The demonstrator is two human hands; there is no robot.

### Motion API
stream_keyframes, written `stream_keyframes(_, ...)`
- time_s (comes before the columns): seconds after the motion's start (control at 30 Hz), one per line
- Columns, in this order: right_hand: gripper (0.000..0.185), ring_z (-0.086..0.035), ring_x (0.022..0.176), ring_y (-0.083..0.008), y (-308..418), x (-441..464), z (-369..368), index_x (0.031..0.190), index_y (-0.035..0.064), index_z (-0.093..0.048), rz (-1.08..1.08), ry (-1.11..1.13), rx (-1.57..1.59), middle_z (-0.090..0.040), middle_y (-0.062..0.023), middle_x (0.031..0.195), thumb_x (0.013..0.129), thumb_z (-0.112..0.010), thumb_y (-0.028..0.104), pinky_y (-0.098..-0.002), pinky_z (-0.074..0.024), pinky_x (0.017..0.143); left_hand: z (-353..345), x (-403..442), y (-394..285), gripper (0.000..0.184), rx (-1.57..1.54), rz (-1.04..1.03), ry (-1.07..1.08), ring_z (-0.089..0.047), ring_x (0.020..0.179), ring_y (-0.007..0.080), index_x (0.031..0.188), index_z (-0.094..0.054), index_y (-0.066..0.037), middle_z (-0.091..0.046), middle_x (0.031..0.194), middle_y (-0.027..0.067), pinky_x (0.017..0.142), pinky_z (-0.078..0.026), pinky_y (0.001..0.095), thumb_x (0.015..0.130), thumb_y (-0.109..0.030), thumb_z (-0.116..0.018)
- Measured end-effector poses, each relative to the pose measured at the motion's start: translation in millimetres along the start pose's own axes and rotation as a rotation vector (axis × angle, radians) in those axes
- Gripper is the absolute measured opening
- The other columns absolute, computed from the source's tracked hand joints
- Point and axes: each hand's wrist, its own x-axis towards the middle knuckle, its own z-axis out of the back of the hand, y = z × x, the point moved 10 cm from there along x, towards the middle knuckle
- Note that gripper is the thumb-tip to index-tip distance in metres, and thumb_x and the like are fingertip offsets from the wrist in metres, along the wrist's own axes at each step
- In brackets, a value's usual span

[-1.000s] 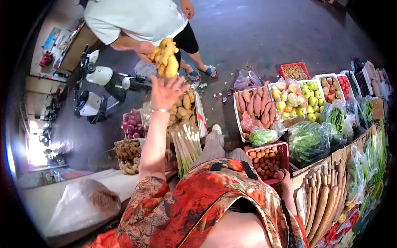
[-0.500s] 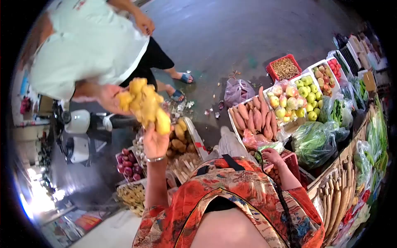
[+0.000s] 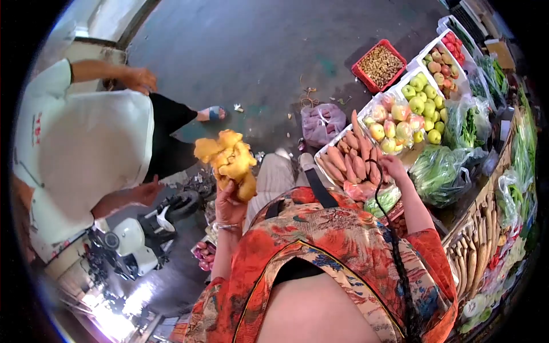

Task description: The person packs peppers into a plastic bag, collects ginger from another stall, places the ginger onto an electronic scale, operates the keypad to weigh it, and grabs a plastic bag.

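Observation:
My left hand (image 3: 230, 207), with a bangle at its wrist, grips the lower end of a large knobbly yellow ginger root (image 3: 231, 157). The ginger is held upright in front of my left side. My right hand (image 3: 393, 168) is at the right edge of the sweet potatoes (image 3: 349, 160), its fingers curled; whatever is in them is hidden. A thin black cord (image 3: 379, 188) loops close beside those fingers. A co-worker's hand (image 3: 147, 191) is left of the ginger, apart from it.
White boxes of wrapped apples (image 3: 394, 127) and green apples (image 3: 426, 103) stand right, with a red crate of peanuts (image 3: 380, 66) beyond. Bagged greens (image 3: 437, 174) and long roots (image 3: 474, 251) lie nearer. A purple bag (image 3: 323, 124) sits on the floor. Scooters (image 3: 131, 243) stand left.
The other person's hand has let go of the ginger and drawn back left. My left hand has brought it toward me. My right hand has moved up and right. The view has turned.

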Motion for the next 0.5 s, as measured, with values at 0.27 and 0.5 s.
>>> stream_keyframes(0.27, 0.022, -0.054, 0.072, -0.0109, 222.8, 67.5, -69.8, 0.1, 0.0013, -0.059, 0.317, 0.012, 0.034, -0.06, -0.0043, 0.082, 0.083, -0.054, 0.014, -0.0231, -0.0444, 0.066, -65.7, 162.5, -100.6, 0.045, 0.312, 0.114, 0.024, -0.051, 0.108, 0.0275, 0.129, -0.036, -0.011, -0.048, 0.123, 0.0092, 0.082, -0.048, 0.0446, 0.087, -0.018, -0.051)
stream_keyframes(0.5, 0.021, -0.056, 0.072, -0.0127, 189.3, 108.4, -113.9, 0.102, 0.0052, -0.057, -0.002, -0.067, 0.006, -0.059, -0.0038, 0.083, 0.083, -0.053, 0.014, -0.0265, -0.0448, 0.058, -171.9, 293.0, -167.1, 0.061, 0.413, 0.196, 0.163, -0.054, 0.104, 0.0334, 0.131, -0.032, -0.013, -0.047, 0.122, 0.0139, 0.074, -0.052, 0.0506, 0.077, -0.004, -0.059)
